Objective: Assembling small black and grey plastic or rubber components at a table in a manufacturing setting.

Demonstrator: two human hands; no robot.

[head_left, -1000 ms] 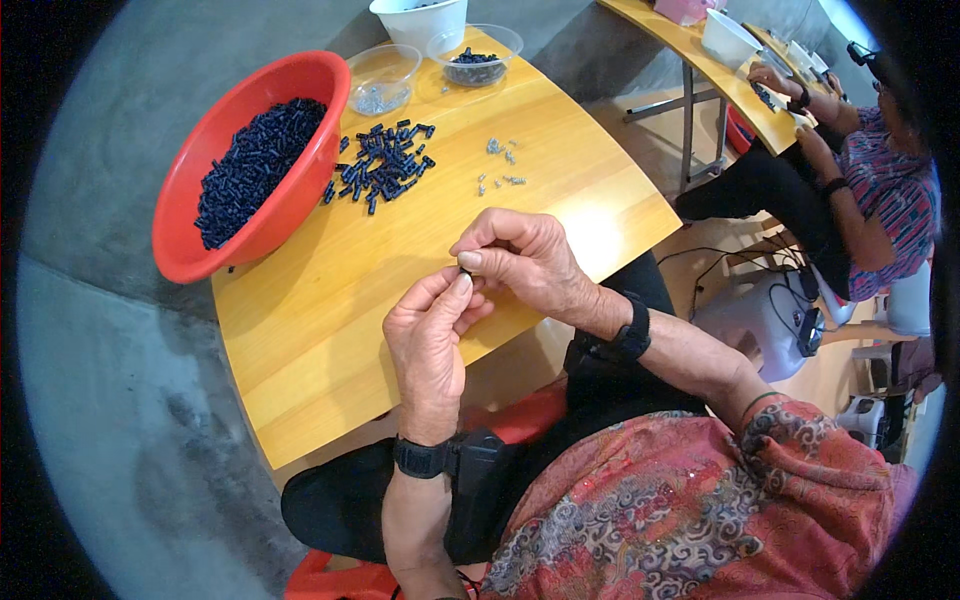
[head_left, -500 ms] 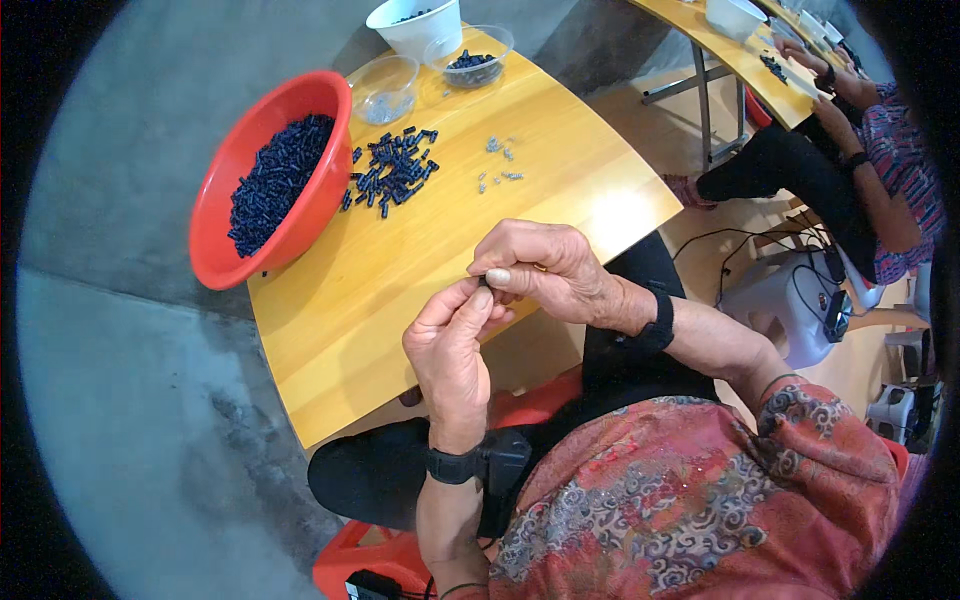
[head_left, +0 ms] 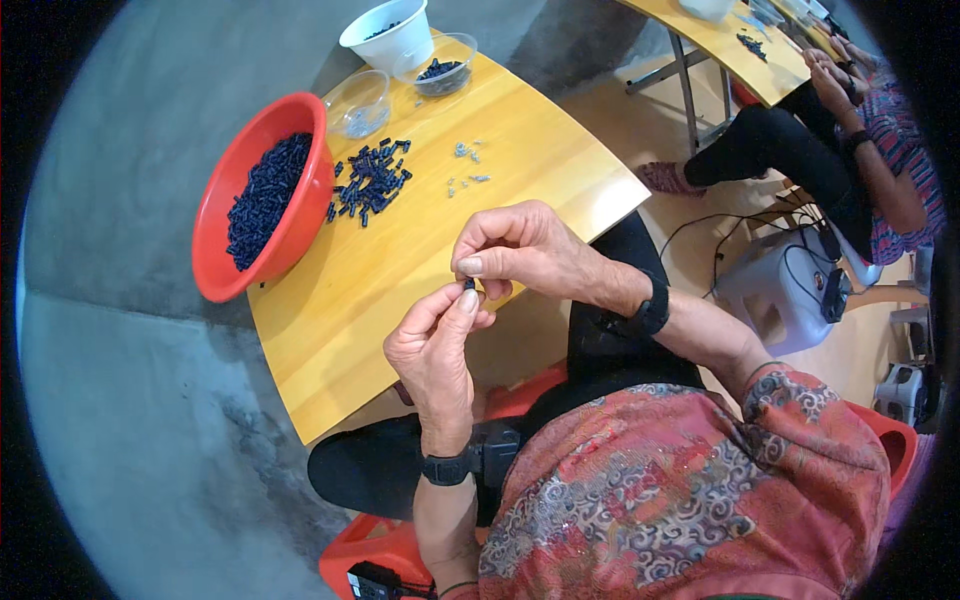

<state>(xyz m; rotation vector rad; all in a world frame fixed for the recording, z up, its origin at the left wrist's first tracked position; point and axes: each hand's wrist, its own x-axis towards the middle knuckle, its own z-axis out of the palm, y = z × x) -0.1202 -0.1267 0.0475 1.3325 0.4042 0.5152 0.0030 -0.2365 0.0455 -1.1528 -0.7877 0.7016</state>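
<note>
A small black cylindrical piece (head_left: 469, 284) is pinched between the thumb and forefinger of my left hand (head_left: 436, 345), above the table's near edge. My right hand (head_left: 522, 250) meets it from above, thumb and forefinger pressed together at the piece's upper end; whether they grip the piece or something tiny on it is hidden. Beyond my hands, a loose pile of similar dark pieces (head_left: 371, 182) lies on the wooden table (head_left: 330, 330). Several tiny clear-grey bits (head_left: 466, 152) are scattered to the right of that pile.
A red basin (head_left: 317, 150) full of dark pieces stands at the table's left edge. Behind the pile are two clear tubs (head_left: 360, 105) and a white bucket (head_left: 425, 38). At the right, another person (head_left: 880, 160) works at a second table (head_left: 700, 40), with cables (head_left: 730, 225) on the floor between.
Both hands have shifted slightly left in view, and a bit more of the dark piece shows between the fingertips. The other person's hands have drawn back from their table.
</note>
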